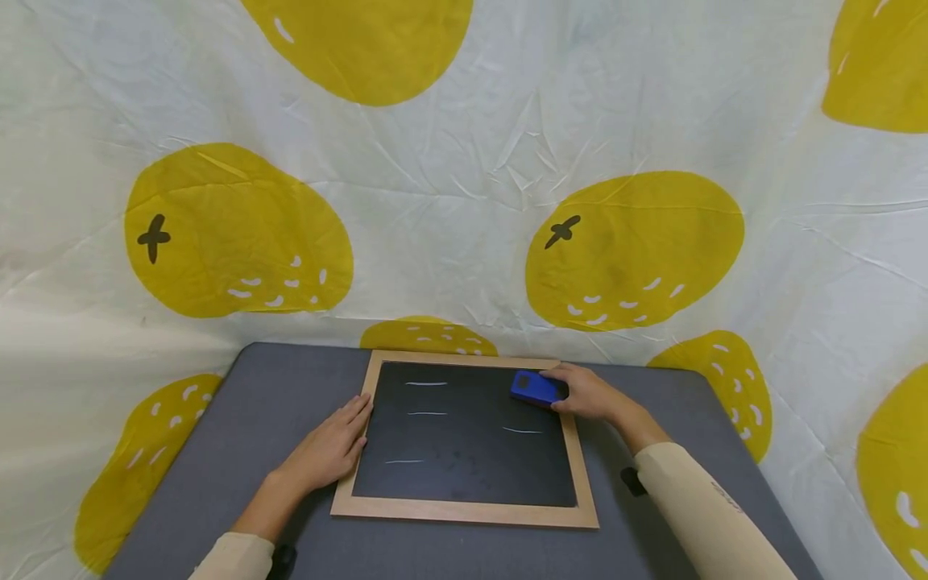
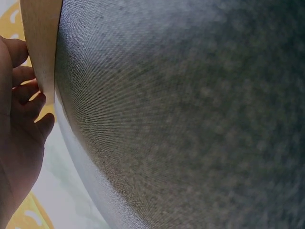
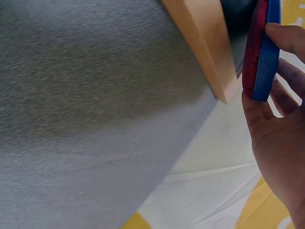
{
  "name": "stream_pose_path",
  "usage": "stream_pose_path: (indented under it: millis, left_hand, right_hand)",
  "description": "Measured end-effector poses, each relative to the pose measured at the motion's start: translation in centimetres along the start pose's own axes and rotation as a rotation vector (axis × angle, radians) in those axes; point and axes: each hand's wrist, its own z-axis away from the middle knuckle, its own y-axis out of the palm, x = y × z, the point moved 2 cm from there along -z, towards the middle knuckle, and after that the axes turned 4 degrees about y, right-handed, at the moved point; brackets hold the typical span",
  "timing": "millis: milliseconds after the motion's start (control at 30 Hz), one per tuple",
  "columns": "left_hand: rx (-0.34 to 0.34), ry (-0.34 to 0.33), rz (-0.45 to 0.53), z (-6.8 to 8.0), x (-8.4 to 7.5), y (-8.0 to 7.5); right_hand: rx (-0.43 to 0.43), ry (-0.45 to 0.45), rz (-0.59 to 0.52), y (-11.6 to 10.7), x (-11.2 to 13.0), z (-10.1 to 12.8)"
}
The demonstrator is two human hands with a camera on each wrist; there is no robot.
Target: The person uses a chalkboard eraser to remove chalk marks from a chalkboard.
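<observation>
A wood-framed chalkboard (image 1: pixel 464 475) lies on the grey table, with several short white chalk lines on its dark face. My right hand (image 1: pixel 589 392) grips a blue eraser (image 1: pixel 532 387) by its right end, over the board's upper right corner. In the right wrist view the eraser (image 3: pixel 268 62) shows a red pad on its underside, and thumb and fingers pinch its blue back. My left hand (image 1: pixel 329 445) rests along the board's left frame with fingers extended. The left wrist view has those fingers (image 2: pixel 28 90) against the wooden frame (image 2: pixel 43 47).
The grey table (image 1: pixel 290 387) extends on both sides of the board. Behind it hangs a white cloth (image 1: pixel 435 242) printed with yellow fruit. Beige sleeves (image 1: pixel 710 507) cover both forearms, and a small black device (image 1: pixel 633 482) sits under the right wrist.
</observation>
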Motion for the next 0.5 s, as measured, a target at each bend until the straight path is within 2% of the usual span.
stream_pose_path:
  millis: [267, 500]
  left_hand:
    - [-0.009, 0.012, -0.009, 0.1, 0.3, 0.3]
    - [-0.017, 0.023, -0.015, 0.0, 0.4, 0.3]
  right_hand:
    - [0.010, -0.087, 0.037, 0.1, 1.3, -1.2]
    - [0.029, -0.110, 0.033, 0.3, 2.8, -2.0]
